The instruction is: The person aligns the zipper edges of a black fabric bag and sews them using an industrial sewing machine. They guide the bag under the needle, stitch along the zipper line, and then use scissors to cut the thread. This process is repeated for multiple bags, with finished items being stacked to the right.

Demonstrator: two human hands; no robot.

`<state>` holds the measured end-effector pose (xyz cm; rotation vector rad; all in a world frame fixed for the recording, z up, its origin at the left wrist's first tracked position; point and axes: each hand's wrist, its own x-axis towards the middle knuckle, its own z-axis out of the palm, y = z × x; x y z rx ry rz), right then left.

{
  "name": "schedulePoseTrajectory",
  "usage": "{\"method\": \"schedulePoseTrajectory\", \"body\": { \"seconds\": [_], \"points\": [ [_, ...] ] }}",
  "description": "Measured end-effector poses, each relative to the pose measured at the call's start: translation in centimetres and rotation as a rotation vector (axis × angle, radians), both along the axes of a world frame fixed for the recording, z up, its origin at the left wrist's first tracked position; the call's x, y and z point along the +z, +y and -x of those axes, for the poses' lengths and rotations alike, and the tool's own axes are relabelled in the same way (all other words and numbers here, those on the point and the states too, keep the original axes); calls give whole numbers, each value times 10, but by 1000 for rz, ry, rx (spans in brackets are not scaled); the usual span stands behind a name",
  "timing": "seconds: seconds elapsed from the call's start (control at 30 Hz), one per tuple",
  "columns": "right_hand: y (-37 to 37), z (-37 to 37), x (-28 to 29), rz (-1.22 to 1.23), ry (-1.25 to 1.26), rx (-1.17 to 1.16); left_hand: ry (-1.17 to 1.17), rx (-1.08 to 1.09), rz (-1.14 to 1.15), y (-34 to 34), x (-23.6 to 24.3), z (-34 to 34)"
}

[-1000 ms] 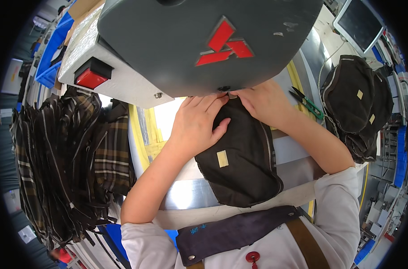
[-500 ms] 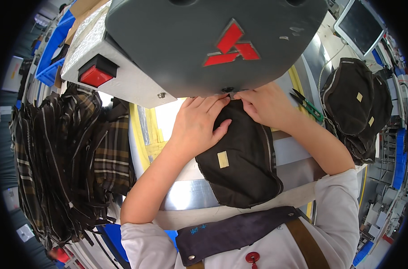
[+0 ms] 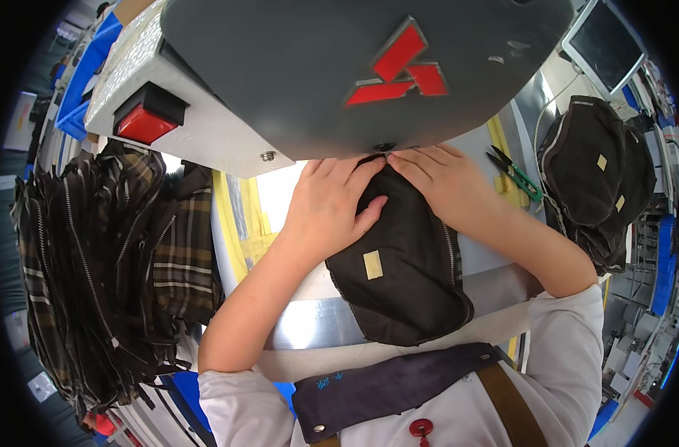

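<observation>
A dark fabric piece [image 3: 399, 298], zipped along its right edge and marked with a small pale yellow label, lies on the worktable. Its far end runs under the grey sewing machine head [image 3: 295, 82]. My left hand [image 3: 332, 201] rests on its upper left side, fingers stretched forward and thumb spread apart on the cloth. Flat along the upper right side lies my right hand [image 3: 447, 182], its index finger reaching the fabric's top edge. The machine head partly covers the other fingertips of both hands. The needle area is hidden.
Plaid and dark zipped pieces [image 3: 93, 268] hang in a thick bundle at left. Green-handled thread snips [image 3: 520, 177] lie right of my right hand, near a stack of similar dark pieces [image 3: 589, 171]. A red switch [image 3: 146, 123] sits on the white machine housing; a screen [image 3: 604, 45] stands far right.
My right hand has gone from a bent-finger pinch at the fabric's top edge to lying flatter on the cloth. My left hand and the fabric have hardly moved. The view has shifted slightly.
</observation>
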<state>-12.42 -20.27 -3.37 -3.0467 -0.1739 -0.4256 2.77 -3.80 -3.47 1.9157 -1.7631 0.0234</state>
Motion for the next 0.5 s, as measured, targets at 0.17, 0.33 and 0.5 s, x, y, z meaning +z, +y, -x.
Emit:
{"method": "schedulePoseTrajectory", "body": {
  "seconds": [0.17,0.33,0.5],
  "points": [
    [0,-1,4,-1,14,8,44,22,27,1,-2,0],
    [1,-1,6,0,-3,9,12,13,5,2,-2,-3],
    [3,-2,7,55,-13,5,1,0,11,2,1,-3]
  ]
}}
